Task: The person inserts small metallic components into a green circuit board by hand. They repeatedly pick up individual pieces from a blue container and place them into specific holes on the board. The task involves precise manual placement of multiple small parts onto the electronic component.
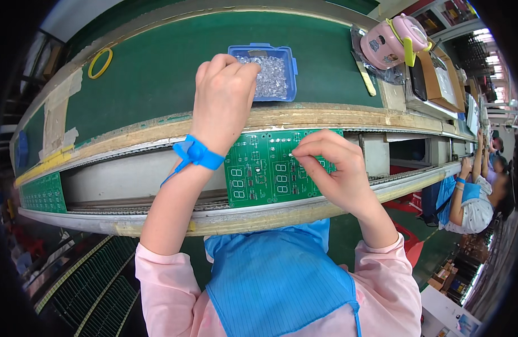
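My left hand (225, 92), with a blue strap (198, 154) on the wrist, reaches over the left side of a small blue bin (290, 73). Its fingers are curled together at the heap of small clear parts (272, 78); whatever they hold is hidden. A green circuit board (246, 168) lies across the rails below the bin, printed with digit-shaped outlines. Over its right half, my right hand (343, 171) pinches thumb and forefinger together close to the surface. Anything between those fingertips is too small to name.
At the far right of the green bench stands a pink bottle (382, 45) beside a cardboard box (447, 78). A yellow ring (100, 63) lies at the far left. More boards (42, 194) sit on the left rail end. Another person (472, 196) works at right.
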